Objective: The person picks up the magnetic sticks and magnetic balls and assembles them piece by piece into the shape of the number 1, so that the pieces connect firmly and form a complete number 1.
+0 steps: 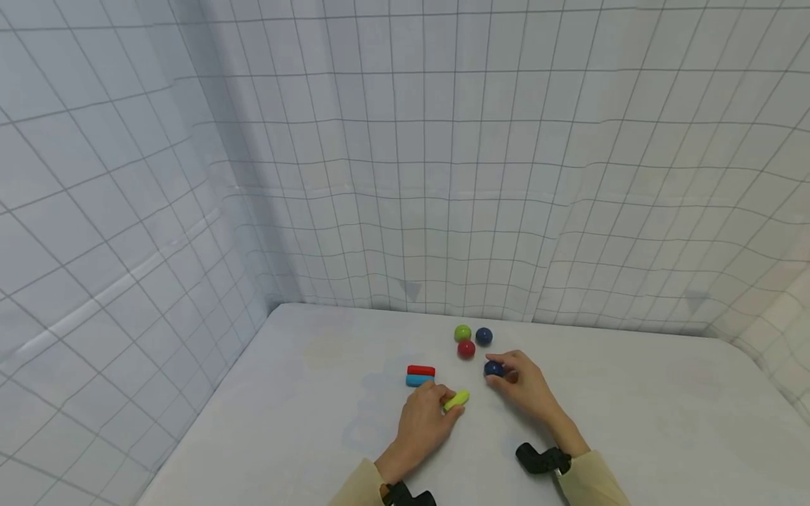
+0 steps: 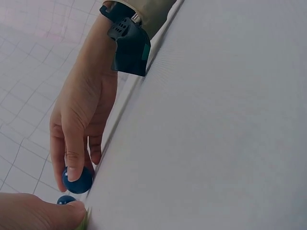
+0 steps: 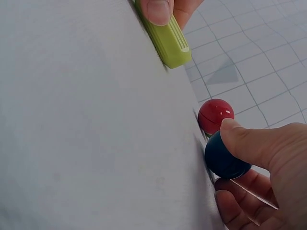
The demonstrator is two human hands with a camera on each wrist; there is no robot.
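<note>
Head view: right hand (image 1: 528, 388) fingers pinching a blue ball (image 1: 493, 369) on the white table (image 1: 633, 422), left hand (image 1: 425, 416) fingers pinching one end of a green bar (image 1: 457, 400) lying flat just beside it. Further out, red ball (image 1: 466, 348), green ball (image 1: 463, 332) and another blue ball (image 1: 484, 336) clustered close together. Red bar (image 1: 420, 370) and blue bar (image 1: 418, 380) side by side, touching, left of the balls.

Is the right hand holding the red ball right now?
No, the right hand pinches a dark blue ball, while the red ball sits free on the table just beyond it.
</note>
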